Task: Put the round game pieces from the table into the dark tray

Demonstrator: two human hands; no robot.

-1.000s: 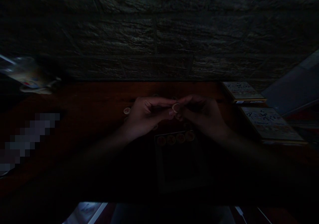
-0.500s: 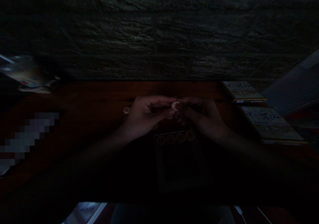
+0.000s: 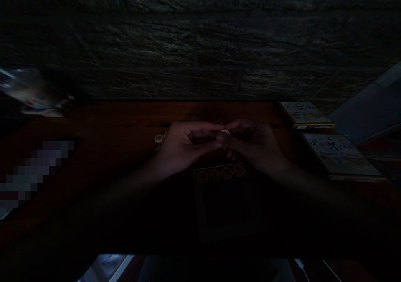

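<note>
Cream-coloured and round, a small disc is pinched between the left hand and the right hand, at the middle of the table, beyond the dark frame with its row of four discs. Both hands curve inward, thumbs and fingertips nearly meeting around it. It looks light, stiff and sturdy, perhaps slick-faced; its rim likely gives the surest hold.

- little pale disc, just a thin curved sliver showing
- pinched between left hand and right hand fingertips
- it's over the worktop, toward the far edge
</note>
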